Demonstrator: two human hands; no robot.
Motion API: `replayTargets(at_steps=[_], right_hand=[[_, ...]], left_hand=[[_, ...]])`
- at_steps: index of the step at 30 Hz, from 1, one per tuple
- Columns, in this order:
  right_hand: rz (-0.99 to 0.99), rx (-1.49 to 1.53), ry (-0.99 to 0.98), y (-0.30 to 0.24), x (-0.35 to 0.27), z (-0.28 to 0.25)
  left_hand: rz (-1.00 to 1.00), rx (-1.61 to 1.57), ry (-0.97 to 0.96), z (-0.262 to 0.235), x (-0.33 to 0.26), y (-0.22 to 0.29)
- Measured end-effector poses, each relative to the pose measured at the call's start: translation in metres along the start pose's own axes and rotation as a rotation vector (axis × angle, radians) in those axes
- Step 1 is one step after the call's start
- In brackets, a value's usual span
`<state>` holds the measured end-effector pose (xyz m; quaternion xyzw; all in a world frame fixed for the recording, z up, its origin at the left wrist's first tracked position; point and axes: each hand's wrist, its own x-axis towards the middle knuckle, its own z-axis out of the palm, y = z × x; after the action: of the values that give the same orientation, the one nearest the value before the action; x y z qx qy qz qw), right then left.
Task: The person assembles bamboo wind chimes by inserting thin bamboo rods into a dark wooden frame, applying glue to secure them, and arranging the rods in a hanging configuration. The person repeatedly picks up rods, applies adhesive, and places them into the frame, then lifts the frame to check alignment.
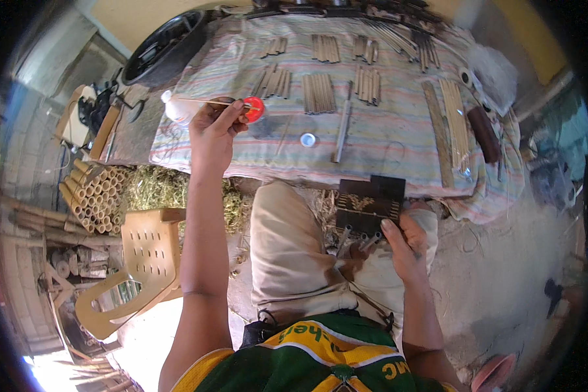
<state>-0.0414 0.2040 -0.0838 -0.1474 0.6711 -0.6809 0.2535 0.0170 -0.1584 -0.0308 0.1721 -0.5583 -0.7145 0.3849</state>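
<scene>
My left hand (pixel 217 127) reaches over the table's near left part, fingers pinched round a thin wooden stick (pixel 193 100). One end of that stick lies over a round red lid or shallow dish (pixel 255 104) beside the fingertips; I cannot tell whether the hand touches it. Behind the hand is a white bottle (pixel 175 110), partly covered. Above my right thigh, my right hand (pixel 408 245) grips a dark flat piece with gold-coloured markings (pixel 371 201), thumb on its lower edge. Two short tubes (pixel 370 242) stick out below this piece.
Bundles of cut bamboo tubes (pixel 318 93) lie on the striped cloth (pixel 235 147). A metal tube (pixel 342 130) and a small white cap (pixel 308 140) lie nearer. A black basin (pixel 166 49) stands far left, a plastic chair (pixel 151 251) at left, and stacked bamboo (pixel 101 199) beyond it.
</scene>
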Motion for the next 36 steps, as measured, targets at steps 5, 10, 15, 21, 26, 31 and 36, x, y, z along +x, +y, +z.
replayTargets(at_steps=[5, 10, 15, 21, 26, 31, 36], right_hand=[[0.017, 0.021, -0.062, -0.003, 0.006, -0.001], [-0.010, 0.074, -0.093, -0.008, 0.005, 0.000], [-0.085, 0.068, -0.078, -0.012, 0.007, 0.002], [-0.123, 0.017, -0.088, -0.011, 0.003, -0.004], [-0.107, -0.002, -0.148, -0.009, 0.004, -0.006], [-0.089, -0.124, -0.099, -0.012, 0.000, -0.003], [-0.158, -0.097, -0.051, -0.016, 0.001, 0.004]], left_hand=[[-0.071, -0.002, -0.222, 0.051, -0.050, 0.006], [-0.159, 0.093, -0.531, 0.104, -0.114, -0.011], [-0.172, 0.166, -0.607, 0.122, -0.129, -0.022], [-0.118, 0.214, -0.625, 0.123, -0.130, -0.023], [-0.162, 0.257, -0.598, 0.123, -0.132, -0.018], [0.326, 0.621, -0.658, 0.129, -0.140, -0.016], [0.494, 0.682, -0.659, 0.133, -0.144, -0.014]])
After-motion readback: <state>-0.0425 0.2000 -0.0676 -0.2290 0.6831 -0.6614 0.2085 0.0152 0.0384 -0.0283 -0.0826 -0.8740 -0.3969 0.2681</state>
